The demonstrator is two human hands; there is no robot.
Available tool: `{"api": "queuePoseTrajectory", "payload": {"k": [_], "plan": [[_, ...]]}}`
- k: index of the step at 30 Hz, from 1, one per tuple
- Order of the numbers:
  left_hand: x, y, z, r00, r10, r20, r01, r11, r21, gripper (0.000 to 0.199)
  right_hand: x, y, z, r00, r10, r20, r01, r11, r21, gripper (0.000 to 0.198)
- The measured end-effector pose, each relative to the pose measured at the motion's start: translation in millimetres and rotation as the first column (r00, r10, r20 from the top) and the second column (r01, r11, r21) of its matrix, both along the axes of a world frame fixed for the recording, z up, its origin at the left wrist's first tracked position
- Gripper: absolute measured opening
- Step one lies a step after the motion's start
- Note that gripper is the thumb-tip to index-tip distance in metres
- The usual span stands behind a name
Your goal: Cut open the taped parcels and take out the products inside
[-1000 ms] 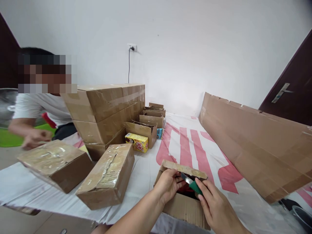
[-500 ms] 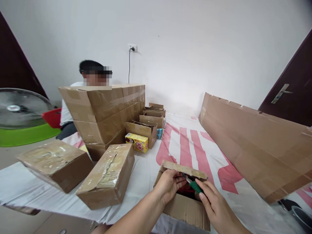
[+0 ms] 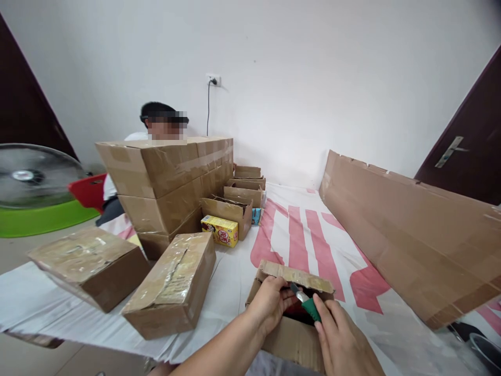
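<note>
right hand: fingers clenched on green-handled knife, blade at flap of open box | left hand: fingers gripping box's far flap | box: front centre on red-and-white sheet | left: two taped boxes | behind stacked boxes: another person

left hand: fingers curled, gripping | right hand: closed, apparently pinching

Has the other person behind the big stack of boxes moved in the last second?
Yes. The person has gone from left of the box stack to behind it, away from the fan.
</note>
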State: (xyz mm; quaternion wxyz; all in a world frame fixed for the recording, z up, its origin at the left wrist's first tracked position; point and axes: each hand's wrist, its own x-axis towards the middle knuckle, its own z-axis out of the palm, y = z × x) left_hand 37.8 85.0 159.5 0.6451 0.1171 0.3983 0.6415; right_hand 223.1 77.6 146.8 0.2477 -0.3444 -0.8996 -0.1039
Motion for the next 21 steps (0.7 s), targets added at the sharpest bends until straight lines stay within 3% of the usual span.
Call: {"api": "queuePoseTrajectory", "payload": {"k": [4,9,17,21], "plan": [[1.9,-4.7,2.6,1.0,-0.008,-0.012,0.008,1.0,0.023,0.012,-6.1,-8.1,-2.0,0.996,-0.047,0.075,0.039,0.993,0.114,0.048],[6.5,-12.7,0.2,0.999,-0.041,-0.009,0.041,0.999,0.028,0.008,-18.2,-0.3,-6.5,0.996,-0.085,0.021,0.081,0.988,0.131,0.041],[8.3,-21.9,-8.7,0.999,-0.048,0.015,0.047,0.997,0.053,0.011,-11.2,14.3,25.2,0.979,-0.103,-0.173,0.077,0.985,-0.154,0.042],[8.9,-21.4,-8.9,0.999,-0.04,0.034,0.037,0.995,0.09,0.005,-30.2,14.8,35.0,0.977,-0.065,-0.202,0.005,0.959,-0.283,0.05]]}}
